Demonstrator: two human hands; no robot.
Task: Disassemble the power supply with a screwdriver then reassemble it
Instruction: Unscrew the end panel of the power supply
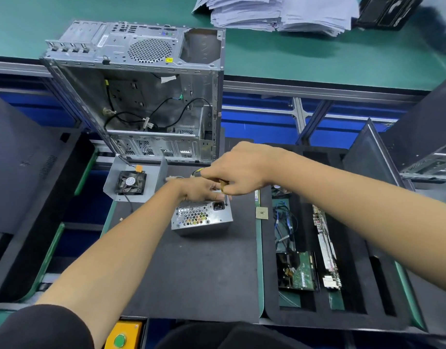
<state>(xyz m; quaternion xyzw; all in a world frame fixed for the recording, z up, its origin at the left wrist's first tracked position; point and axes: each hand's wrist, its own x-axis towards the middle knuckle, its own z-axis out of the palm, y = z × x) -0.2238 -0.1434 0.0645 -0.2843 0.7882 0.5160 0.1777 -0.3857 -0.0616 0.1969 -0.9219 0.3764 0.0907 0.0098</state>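
A grey metal power supply (pixel 201 219) stands on the black mat (pixel 191 273), its honeycomb vent and power socket facing me. My left hand (pixel 200 190) rests on its top edge, fingers curled over the housing. My right hand (pixel 238 170) grips a screwdriver (pixel 225 196) with a yellowish handle. The dark shaft points down at the top right corner of the supply's face, beside the socket. The supply's cables show just behind my hands.
An open, gutted computer case (pixel 146 96) stands behind the mat. A metal cover with a fan (pixel 131 182) lies at the left. A CPU chip (pixel 261 213) lies right of the supply. A black foam tray (pixel 317 248) at the right holds circuit boards. Paper stacks (pixel 279 11) lie far back.
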